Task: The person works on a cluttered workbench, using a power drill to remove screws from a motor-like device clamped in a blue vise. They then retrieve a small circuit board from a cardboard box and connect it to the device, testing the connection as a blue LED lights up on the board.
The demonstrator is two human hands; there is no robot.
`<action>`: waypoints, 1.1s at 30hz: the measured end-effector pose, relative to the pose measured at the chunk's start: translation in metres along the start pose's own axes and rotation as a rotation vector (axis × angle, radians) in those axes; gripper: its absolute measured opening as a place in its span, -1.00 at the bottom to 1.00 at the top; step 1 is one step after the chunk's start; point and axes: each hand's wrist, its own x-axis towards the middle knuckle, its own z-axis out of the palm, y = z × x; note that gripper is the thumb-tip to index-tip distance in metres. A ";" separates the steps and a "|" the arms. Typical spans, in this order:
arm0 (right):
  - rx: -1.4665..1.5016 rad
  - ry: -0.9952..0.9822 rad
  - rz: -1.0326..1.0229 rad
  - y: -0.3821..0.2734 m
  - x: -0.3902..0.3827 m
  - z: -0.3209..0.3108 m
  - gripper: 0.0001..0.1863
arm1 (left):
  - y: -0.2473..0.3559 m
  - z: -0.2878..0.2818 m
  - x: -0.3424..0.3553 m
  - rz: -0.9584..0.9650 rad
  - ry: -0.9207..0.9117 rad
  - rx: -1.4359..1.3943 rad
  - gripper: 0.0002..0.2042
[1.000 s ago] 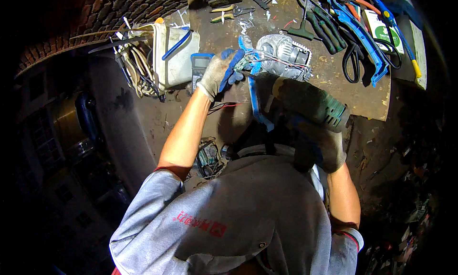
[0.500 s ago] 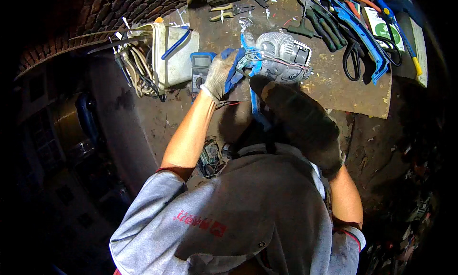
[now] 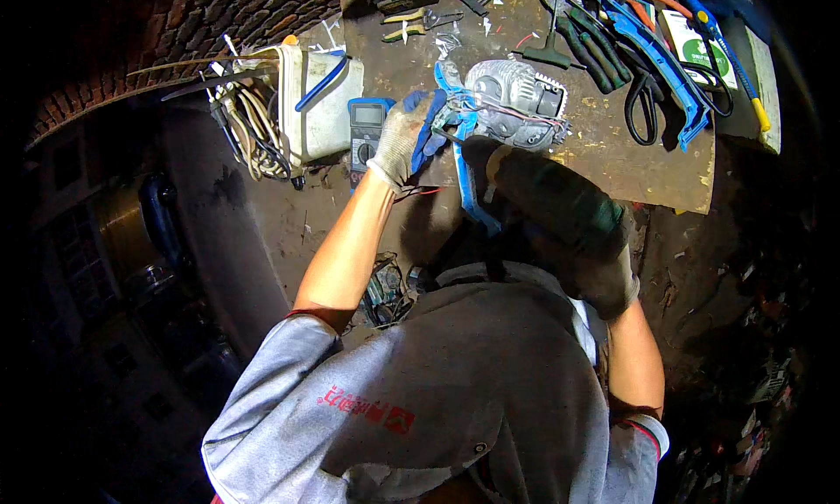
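Wrapping the grip of the drill [image 3: 547, 193], the right hand [image 3: 605, 275] looks closed on it, though shadow hides the fingers; the drill's long axis runs from lower right to upper left, and its bit [image 3: 448, 136] points toward the left hand [image 3: 409, 138], just beside those fingers; the left hand, nearest the bit's end, has its blue-faced fingers bent against a small grey part [image 3: 448, 115], and I cannot tell whether they pinch it or merely steady it, nor whether the bit touches it; right beside this part stands the blue frame [image 3: 466, 167], its length running roughly up and down the view, crossing the line of the drill near its nose; the silver motor [image 3: 512, 101] lies on the bench [image 3: 643, 176] to the right of the frame, above the drill in the view, with thin wires [image 3: 516, 113] across it; the left forearm slants up and rightward, its wrist nearly straight, while the right forearm rises leftward, the hand low behind the drill; left of the left hand lies a meter [image 3: 365, 136].
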 end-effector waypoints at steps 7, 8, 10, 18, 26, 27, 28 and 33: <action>-0.438 -0.188 -0.198 -0.013 0.015 -0.016 -0.48 | -0.006 -0.001 -0.001 -0.055 0.037 -0.171 -0.69; -0.494 -0.217 -0.244 -0.017 0.019 -0.018 -0.47 | -0.004 -0.007 -0.002 0.136 0.027 0.125 -0.67; -0.574 -0.175 -0.230 -0.019 0.020 -0.020 -0.51 | 0.002 -0.011 -0.004 0.273 0.001 0.254 -0.58; -0.228 0.284 -0.017 -0.036 -0.009 -0.055 -0.45 | 0.006 -0.022 -0.010 0.109 -0.034 -0.331 -0.61; -1.827 -0.068 -0.249 -0.047 0.082 -0.090 -0.11 | -0.001 -0.030 -0.003 -0.365 -0.191 -0.954 -0.74; -1.937 -0.100 -0.257 -0.041 0.089 -0.095 -0.10 | 0.000 -0.029 -0.002 -0.349 -0.180 -0.919 -0.75; -2.030 -0.071 -0.269 -0.035 0.095 -0.097 -0.10 | -0.002 -0.028 -0.001 -0.331 -0.178 -0.896 -0.76; -2.110 -0.024 -0.141 -0.019 0.105 -0.108 -0.16 | -0.009 -0.031 0.003 -0.153 -0.205 -0.739 -0.75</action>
